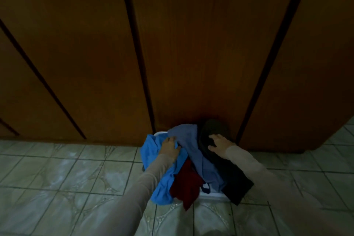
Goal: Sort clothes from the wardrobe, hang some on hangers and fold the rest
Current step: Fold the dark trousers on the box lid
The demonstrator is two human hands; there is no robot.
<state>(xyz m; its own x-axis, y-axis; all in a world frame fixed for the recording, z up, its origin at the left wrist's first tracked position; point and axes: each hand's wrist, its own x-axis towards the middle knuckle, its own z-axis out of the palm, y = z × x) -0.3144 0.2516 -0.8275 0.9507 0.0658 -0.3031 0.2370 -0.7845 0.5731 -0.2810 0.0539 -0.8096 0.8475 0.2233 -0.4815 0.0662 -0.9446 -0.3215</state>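
Across the upper frame, from 9 to 3 o'clock: wardrobe [86, 53], brown wood, doors closed, dark seams running between the panels.

Floor [57, 178]: pale green-grey tiles, patterned, filling the lower frame from 8 to 4 o'clock.

Clothes pile [193, 163]: heaped just below centre, toward 6 o'clock, against the foot of the wardrobe, spilling over a white basket [212, 196] of which only slivers of rim show.

Bright blue garment [153, 157]: at 9 o'clock of the pile, hanging over the near edge to the floor.

Dull blue garment [193, 147]: across the middle, running from 12 toward 5 o'clock.

Black garment [233, 180]: at 3 o'clock of the pile, one flat end overhanging the basket rim at 5 o'clock.

Dark red garment [184, 182]: at 6 o'clock of the pile, draped over the rim.

Left hand [169, 147]: pale long sleeve, fingers curled into the cloth where the bright blue and dull blue garments meet, gripping it.

Right hand [217, 144]: same pale sleeve, fingers spread and slightly bent, resting on the black garment; whether it has hold of the cloth cannot be told.
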